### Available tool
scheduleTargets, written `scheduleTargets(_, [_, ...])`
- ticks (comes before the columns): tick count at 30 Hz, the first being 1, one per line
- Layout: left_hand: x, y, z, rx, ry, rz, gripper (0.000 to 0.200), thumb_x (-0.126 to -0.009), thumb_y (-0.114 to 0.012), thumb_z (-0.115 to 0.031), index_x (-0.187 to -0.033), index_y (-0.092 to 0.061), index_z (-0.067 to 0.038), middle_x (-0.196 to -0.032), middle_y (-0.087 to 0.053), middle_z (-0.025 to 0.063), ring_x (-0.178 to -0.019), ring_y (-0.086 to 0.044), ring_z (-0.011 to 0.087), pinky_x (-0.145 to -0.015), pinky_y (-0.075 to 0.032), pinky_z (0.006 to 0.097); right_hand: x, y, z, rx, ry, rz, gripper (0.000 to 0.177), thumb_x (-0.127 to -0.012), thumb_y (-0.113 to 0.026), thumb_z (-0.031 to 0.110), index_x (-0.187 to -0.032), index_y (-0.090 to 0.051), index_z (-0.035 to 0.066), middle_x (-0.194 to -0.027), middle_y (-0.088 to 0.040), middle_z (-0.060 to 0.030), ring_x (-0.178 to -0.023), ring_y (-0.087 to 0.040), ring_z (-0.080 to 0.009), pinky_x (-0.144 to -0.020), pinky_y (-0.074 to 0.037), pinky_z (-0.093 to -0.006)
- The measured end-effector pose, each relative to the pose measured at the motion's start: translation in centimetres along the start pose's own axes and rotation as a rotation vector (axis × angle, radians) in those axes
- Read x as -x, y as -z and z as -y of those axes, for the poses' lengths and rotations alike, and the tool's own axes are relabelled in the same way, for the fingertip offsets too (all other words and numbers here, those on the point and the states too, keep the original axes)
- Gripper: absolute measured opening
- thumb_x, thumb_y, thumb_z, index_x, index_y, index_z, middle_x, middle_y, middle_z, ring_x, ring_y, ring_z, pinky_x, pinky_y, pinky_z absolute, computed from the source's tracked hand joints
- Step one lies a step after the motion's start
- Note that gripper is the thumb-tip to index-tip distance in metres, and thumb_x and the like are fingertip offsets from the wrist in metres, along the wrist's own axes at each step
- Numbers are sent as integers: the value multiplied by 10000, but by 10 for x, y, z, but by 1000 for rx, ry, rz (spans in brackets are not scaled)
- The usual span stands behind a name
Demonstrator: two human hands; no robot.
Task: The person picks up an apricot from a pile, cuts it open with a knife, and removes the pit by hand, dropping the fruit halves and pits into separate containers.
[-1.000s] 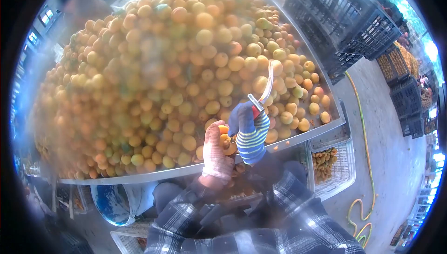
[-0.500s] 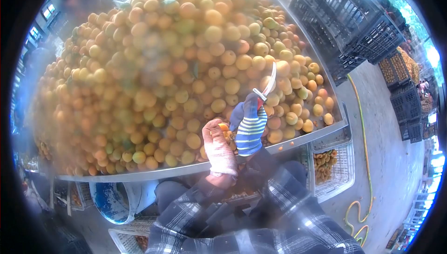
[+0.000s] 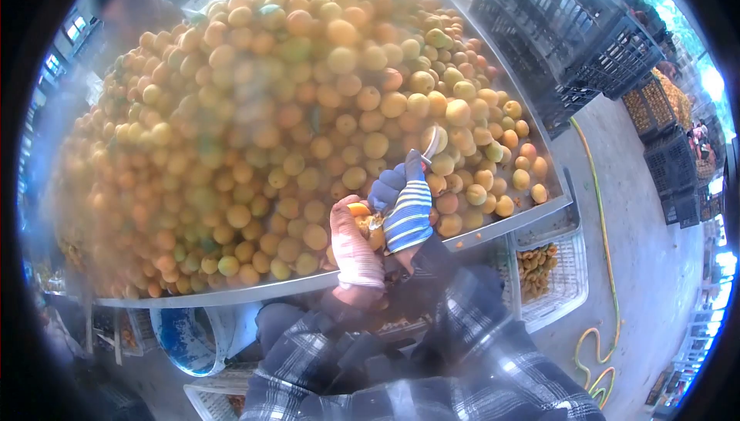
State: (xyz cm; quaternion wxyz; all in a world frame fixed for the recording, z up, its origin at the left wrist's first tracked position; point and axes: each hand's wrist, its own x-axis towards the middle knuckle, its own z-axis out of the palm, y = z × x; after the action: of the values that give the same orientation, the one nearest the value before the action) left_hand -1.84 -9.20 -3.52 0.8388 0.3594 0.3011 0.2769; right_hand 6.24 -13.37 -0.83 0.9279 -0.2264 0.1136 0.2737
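My left hand (image 3: 354, 251), in a pinkish-white glove, is closed around an apricot (image 3: 359, 210) whose bright orange flesh shows near the thumb. My right hand (image 3: 402, 209) wears a blue glove with a yellow-and-white striped cuff. Its fingers wrap the handle of a small knife (image 3: 433, 145); the curved blade points up and away from me. Both hands are close together over the near edge of a metal table (image 3: 493, 230). A large heap of apricots (image 3: 308, 151) lies just beyond them. Glove and fingers hide part of the held fruit.
Below the table at right stands a white crate (image 3: 574, 298) with brown-yellow pieces. A blue-and-white bucket (image 3: 185, 344) is at lower left. Black crates (image 3: 563, 28) are stacked at upper right; a yellow hose (image 3: 601, 228) runs along the floor. Another person (image 3: 142, 12) is at upper left.
My right hand has drawn slightly left, and the knife blade has turned and dropped lower. More of the apricot in my left hand now shows. The view has shifted slightly.
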Motion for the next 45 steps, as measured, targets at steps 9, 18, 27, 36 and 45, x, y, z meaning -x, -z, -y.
scheduleTargets(9, [-19, 7, -53, 192, 470, 129, 551, -932, -472, -594, -1129, -568, -88, -963, -623, 59, -863, -614, 197, -781, -540, 353, 27, -14, 33, 1629, 403, 707, 424, -830, -729, 324, -1163, -602, 94, -882, -697, -129, -787, -685, -293, -736, -525, -347])
scheduleTargets(18, [-10, 27, -42, 32, 471, 275, 614, -935, -401, -635, -1145, -573, -84, -1024, -634, 65, -938, -620, 207, -821, -525, 390, 35, 1, 33, 1832, 430, 855, 446, -835, -683, 369, -1234, -578, 200, -892, -685, -126, -803, -665, -335, -689, -523, -400])
scheduleTargets(27, [4, 23, -62, -268, 518, 214, 672, -910, -361, -699, -1102, -593, -98, -981, -645, 53, -869, -631, 185, -743, -543, 365, 52, -10, 32, 1909, 306, 822, 472, -788, -755, 244, -1217, -602, 121, -962, -696, -132, -825, -678, -323, -720, -536, -369])
scheduleTargets(36, [19, 17, -58, -195, 536, 26, 635, -898, -398, -700, -1063, -580, -114, -918, -634, 33, -854, -610, 172, -749, -518, 400, 44, 8, 21, 2122, 451, 722, 288, -852, -668, 331, -1062, -670, 134, -863, -696, -113, -756, -659, -339, -648, -525, -407])
scheduleTargets(45, [30, 32, -49, -243, 438, 45, 601, -949, -378, -636, -1053, -601, -88, -905, -643, 32, -783, -607, 148, -697, -499, 289, 46, 12, 19, 2058, 455, 788, 256, -854, -663, 284, -1013, -650, 83, -865, -683, -143, -775, -654, -349, -678, -525, -403])
